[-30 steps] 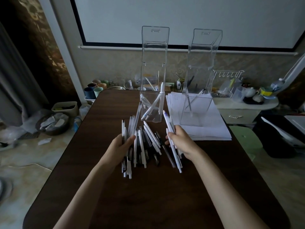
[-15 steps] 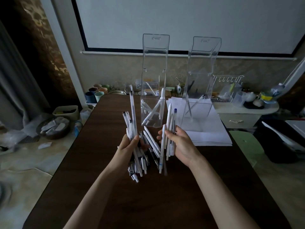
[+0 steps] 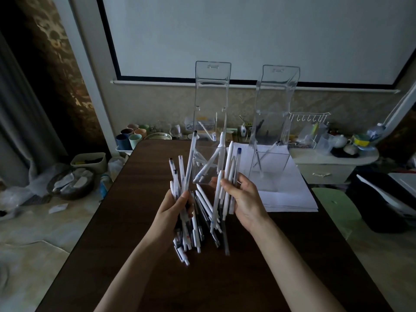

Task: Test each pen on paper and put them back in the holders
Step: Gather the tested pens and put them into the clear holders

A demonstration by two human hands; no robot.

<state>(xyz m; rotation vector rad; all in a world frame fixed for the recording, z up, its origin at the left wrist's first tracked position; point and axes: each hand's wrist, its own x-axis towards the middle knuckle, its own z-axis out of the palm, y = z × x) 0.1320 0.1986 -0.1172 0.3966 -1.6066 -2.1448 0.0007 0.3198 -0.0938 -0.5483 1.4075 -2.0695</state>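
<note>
1. Now gripping pens in both hands: fingers of the left hand (image 3: 174, 208) clenched round the left bundle (image 3: 188, 167), fingers of the right hand (image 3: 244, 199) clenched round the right bundle (image 3: 230, 167).
2. Both held nearly upright above the surface (image 3: 139, 244), long axes pointing up and away toward the left holder (image 3: 212, 97).
3. Nearer the paper (image 3: 292, 194): the right hand, just beside the stack's near-left edge.
4. Likely needs one pen singled out, then tipped rightward onto it.

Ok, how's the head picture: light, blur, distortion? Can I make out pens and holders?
Head view: dim overall, table nearly black, white screen brightest; the white pens in the left hand and right hand stand out sharp, no motion blur; the clear left holder and right holder show mostly by edge glints; wide-angle bending curves the screen's frame.
</note>
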